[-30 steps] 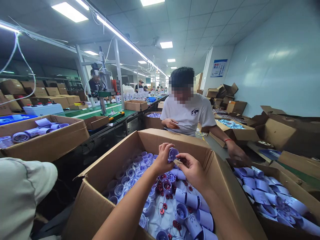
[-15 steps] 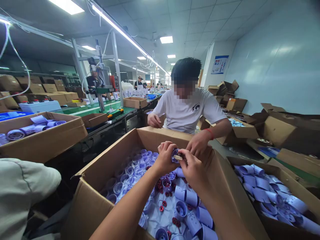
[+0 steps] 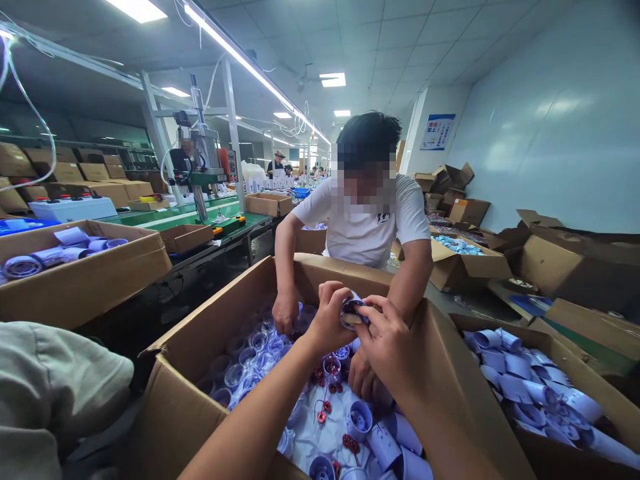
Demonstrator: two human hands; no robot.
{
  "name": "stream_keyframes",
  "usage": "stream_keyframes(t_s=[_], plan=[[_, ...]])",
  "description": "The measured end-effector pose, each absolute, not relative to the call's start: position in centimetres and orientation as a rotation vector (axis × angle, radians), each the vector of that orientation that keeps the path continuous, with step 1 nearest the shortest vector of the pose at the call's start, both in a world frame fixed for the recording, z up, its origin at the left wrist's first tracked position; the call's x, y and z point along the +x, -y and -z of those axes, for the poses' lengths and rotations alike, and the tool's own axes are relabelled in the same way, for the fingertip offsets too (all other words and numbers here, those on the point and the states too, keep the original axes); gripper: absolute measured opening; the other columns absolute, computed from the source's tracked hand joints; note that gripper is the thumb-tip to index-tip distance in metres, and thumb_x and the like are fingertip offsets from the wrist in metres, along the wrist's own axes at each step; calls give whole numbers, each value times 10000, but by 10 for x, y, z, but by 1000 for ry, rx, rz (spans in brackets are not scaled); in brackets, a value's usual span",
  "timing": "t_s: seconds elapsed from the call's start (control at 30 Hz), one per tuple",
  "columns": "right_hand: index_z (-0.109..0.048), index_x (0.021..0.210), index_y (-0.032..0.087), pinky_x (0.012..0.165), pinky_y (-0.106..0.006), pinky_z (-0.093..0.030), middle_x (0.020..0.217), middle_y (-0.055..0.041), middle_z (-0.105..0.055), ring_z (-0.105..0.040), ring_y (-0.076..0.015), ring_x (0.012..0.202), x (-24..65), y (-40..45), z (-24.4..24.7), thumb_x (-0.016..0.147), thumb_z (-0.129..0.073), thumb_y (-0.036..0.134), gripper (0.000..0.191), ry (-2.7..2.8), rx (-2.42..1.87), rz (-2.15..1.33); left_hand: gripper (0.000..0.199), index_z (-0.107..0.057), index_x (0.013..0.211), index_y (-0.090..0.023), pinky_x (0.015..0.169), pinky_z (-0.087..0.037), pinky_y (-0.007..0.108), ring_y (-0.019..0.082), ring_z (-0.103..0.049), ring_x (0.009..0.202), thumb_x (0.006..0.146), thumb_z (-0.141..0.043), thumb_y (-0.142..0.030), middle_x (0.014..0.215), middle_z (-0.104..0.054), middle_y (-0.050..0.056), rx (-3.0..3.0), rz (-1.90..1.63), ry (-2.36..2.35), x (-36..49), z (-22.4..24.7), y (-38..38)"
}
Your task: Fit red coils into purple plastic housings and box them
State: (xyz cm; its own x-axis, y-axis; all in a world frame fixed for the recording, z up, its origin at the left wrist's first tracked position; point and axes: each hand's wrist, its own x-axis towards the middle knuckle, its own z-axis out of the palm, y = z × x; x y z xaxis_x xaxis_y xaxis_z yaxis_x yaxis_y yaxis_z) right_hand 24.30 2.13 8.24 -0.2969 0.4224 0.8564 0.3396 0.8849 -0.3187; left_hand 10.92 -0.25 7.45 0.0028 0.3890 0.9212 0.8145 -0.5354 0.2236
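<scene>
Above the big cardboard box, my left hand [image 3: 329,319] is closed around a pale violet plastic cup [image 3: 356,298], whose opening faces me. A flat tan piece [image 3: 352,319] shows in the cup's mouth. My right hand [image 3: 387,337] is closed, its fingertips at the rim on the tan piece; part of that grip is hidden. Below my hands are small red coil-like parts with wires [image 3: 327,406], more pale plastic cups [image 3: 359,417] and clear cups [image 3: 258,341].
The cardboard box [image 3: 200,404] stands before me. A co-worker [image 3: 367,230] opposite has one hand [image 3: 286,313] and another [image 3: 367,377] inside it. A box of pale cylinders [image 3: 615,405] is at right, another box [image 3: 115,268] at left. A press machine [image 3: 203,167] stands on the bench.
The tan piece sits deeper in the cup's mouth, and my right fingers have moved over the rim. The co-worker has leaned forward and lowered both hands into the box.
</scene>
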Motion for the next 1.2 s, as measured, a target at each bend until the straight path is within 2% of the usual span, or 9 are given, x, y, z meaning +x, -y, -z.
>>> stream_keyframes(t_s=[0.13,0.27,0.4,0.5,0.63,0.77,0.97,1.2], plan=[[-692,877,216,823,-339,-512,1004,-65,-676,-636,-209,903,245,-20,-85,791,-543,144,186,1931,-553,-121,431,-435,1039,-216,769,-442,333,203,-417,913,666,-653,-225,1007,-390,63,-1894,1518,1214,107,-76,3],[-680,802,216,790,-321,-516,945,-60,-698,-659,-195,844,246,-17,-89,790,-540,156,153,1859,-598,-121,395,-442,1016,-218,817,-442,362,210,-432,940,676,-641,-193,1036,-437,75,-1973,1518,1200,109,-80,3],[-616,731,214,691,-288,-505,813,-38,-696,-658,-183,747,246,-13,-94,741,-563,146,87,1804,-677,-201,382,-417,1003,-221,869,-444,379,219,-484,1016,676,-607,-168,1079,-520,84,-2205,1599,1126,111,-84,2],[-566,747,217,586,-269,-463,694,-4,-660,-633,-179,643,246,-12,-97,693,-596,143,97,1773,-869,-318,372,-435,979,-210,826,-468,348,205,-534,957,649,-602,-172,1016,-555,73,-2347,1612,1223,111,-86,4],[-551,833,223,607,-257,-429,776,0,-671,-631,-177,690,247,-11,-101,663,-583,83,223,1861,-1035,-431,363,-482,943,-189,779,-474,317,194,-546,892,603,-593,-129,933,-570,53,-2465,1512,1380,112,-90,9],[-543,860,221,614,-263,-380,849,-27,-676,-631,-197,763,248,-7,-108,675,-533,36,262,2004,-1151,-344,387,-507,956,-180,776,-476,308,199,-559,893,589,-618,-132,954,-580,52,-2561,1416,1467,113,-92,13],[-537,835,216,549,-261,-289,754,-35,-671,-614,-192,676,248,-9,-111,692,-529,6,254,2109,-1296,-295,381,-502,921,-199,733,-468,306,204,-553,836,566,-628,-142,914,-583,39,-2621,1191,1533,113,-91,11],[-561,829,217,527,-237,-272,695,-21,-650,-597,-175,660,251,-18,-114,673,-535,-36,298,2212,-1321,-515,407,-476,875,-209,680,-445,290,188,-510,753,501,-577,-82,840,-556,18,-2642,974,1551,115,-87,8]])
